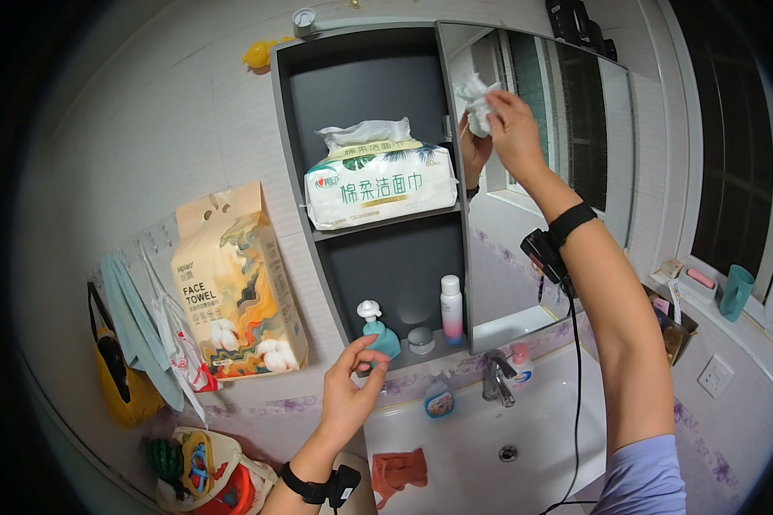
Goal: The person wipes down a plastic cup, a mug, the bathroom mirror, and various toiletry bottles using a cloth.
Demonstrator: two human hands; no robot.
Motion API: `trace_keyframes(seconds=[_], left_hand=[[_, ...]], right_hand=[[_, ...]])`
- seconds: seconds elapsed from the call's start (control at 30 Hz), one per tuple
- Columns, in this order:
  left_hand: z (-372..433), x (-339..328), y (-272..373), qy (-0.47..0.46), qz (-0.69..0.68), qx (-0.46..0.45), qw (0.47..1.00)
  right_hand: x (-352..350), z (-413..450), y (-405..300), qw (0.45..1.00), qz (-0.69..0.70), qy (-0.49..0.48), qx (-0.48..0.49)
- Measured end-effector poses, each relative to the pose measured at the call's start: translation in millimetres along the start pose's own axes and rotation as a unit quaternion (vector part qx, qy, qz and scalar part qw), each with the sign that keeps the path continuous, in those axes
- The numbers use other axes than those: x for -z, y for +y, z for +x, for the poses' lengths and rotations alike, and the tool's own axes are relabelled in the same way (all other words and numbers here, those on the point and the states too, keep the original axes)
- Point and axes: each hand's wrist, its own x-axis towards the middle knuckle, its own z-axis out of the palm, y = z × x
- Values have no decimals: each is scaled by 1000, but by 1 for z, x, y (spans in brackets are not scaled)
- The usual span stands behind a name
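My right hand point(513, 132) grips a crumpled white tissue point(478, 106) against the mirrored sliding door point(509, 257), upper left part; the mirror reflects the hand. My left hand point(354, 393) is raised with fingers apart and curled, holding nothing, in front of the lower shelf. Just behind its fingertips stands a teal pump bottle point(381, 338) with a white head. A round grey-lidded jar point(420, 340) and a white and pink spray can point(451, 309) stand to its right. On the shelf above lies a soft pack of cotton face tissues point(380, 187).
Below are a white washbasin point(547, 425), a chrome faucet point(497, 376), a blue bottle point(438, 400) and a red cloth point(399, 473). A large face towel bag point(238, 283) hangs at left, above a toy basket point(257, 473). A green cup point(737, 293) stands on the right sill.
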Motion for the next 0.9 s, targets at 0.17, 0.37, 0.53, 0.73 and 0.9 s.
trace_keyframes(seconds=[0.17,0.37,0.53,0.73,0.9], left_hand=[[14,-14,14,-13,23,-22,999],[16,-34,10,-30,18,-8,999],[27,-58,13,-59,23,-13,998],[41,-82,41,-61,3,-17,998],[46,-88,47,-46,29,-33,998]], right_hand=[[-4,-37,-10,993,18,-82,83],[28,-145,4,942,133,-267,153],[49,-168,22,864,69,-382,322],[43,-83,54,953,-60,-135,265],[65,-42,139,965,-233,62,-99]])
